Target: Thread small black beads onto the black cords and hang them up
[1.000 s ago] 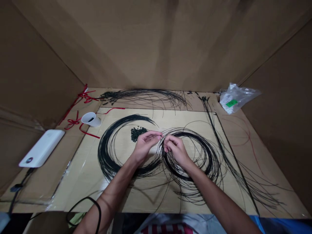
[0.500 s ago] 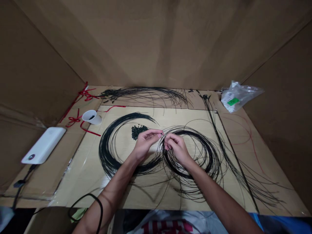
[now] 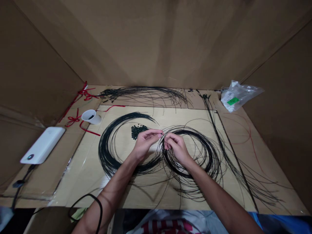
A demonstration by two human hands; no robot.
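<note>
My left hand [image 3: 144, 145] and my right hand [image 3: 177, 148] meet fingertip to fingertip above the middle of the board, both pinched. Between them runs a thin black cord from the coil of black cords [image 3: 195, 152] lying under my right hand. What the fingertips hold beyond the cord is too small to name. A small heap of black beads [image 3: 137, 130] lies just beyond my left hand, inside a second arc of black cords [image 3: 107, 152] on the left.
A white cup [image 3: 91, 117] lies tipped at the left, with red ribbon [image 3: 75, 121] around it. A white power bank [image 3: 42, 145] sits far left. A plastic bag [image 3: 237, 95] rests at the back right. More black cords [image 3: 146, 92] lie along the back wall and right side. Cardboard walls enclose the space.
Both hands keep their pinch at the same spot; only the view shifted slightly.
</note>
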